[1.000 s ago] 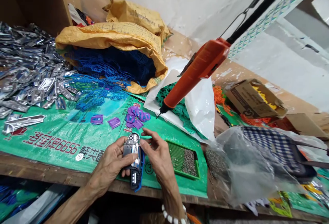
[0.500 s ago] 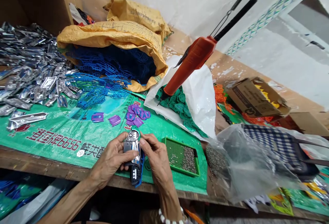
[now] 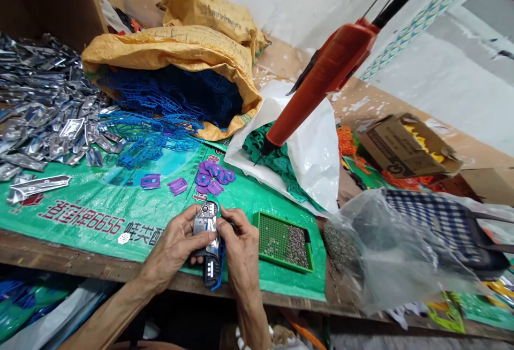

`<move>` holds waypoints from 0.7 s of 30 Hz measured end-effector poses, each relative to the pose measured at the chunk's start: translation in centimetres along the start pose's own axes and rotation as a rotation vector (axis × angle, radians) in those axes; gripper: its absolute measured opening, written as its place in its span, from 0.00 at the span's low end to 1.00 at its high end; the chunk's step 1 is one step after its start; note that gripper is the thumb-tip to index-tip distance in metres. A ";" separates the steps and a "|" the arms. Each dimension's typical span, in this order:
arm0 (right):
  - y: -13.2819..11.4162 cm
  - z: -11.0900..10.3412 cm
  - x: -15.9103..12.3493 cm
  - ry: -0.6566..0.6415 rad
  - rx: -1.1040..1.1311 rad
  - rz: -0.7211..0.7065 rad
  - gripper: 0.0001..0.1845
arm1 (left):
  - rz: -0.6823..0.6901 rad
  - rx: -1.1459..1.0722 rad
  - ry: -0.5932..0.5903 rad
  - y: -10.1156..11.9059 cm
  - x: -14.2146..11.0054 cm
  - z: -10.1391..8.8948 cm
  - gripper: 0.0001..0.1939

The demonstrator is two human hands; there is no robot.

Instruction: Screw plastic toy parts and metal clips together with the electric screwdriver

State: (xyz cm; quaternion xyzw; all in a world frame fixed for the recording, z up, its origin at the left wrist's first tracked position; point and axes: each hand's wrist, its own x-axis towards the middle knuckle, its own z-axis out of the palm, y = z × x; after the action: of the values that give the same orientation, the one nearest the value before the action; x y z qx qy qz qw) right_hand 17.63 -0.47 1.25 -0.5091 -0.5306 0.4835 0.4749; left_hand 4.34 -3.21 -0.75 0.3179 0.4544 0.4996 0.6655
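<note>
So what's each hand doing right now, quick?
Left hand: closed, holding the silver and black piece.
Right hand: touching its right side; can't tell if gripping.

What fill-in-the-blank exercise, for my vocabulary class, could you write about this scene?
1. The left hand and right hand are both at the black-and-silver piece; the bracelet is on the ____ wrist.
2. The tray with the small metal bits is coloured ____.
3. The purple pieces lie to the ____ of that tray.
4. The open sack holds parts coloured ____.

Missing words: right; green; left; blue.
</note>
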 end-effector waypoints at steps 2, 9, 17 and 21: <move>0.2 0.1 -0.1 0.003 -0.012 0.002 0.11 | 0.002 0.000 0.015 0.2 0.0 0.2 0.29; 0.2 -1.1 0.1 -0.052 -0.050 0.007 0.14 | 0.019 0.095 0.051 1.0 0.1 0.7 0.27; -5.9 -7.1 6.3 0.323 -0.153 -0.274 0.30 | 0.010 0.129 0.035 0.9 0.6 0.2 0.21; -9.8 -6.1 12.9 0.325 -0.179 -0.471 0.59 | -0.005 0.108 0.059 0.7 0.5 -0.5 0.24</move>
State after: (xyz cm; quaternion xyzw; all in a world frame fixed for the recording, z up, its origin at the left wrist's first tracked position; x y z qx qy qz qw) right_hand 22.48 12.46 11.65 -0.4824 -0.5918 0.2235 0.6058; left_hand 3.71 -2.53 -0.45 0.3373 0.5007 0.4819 0.6351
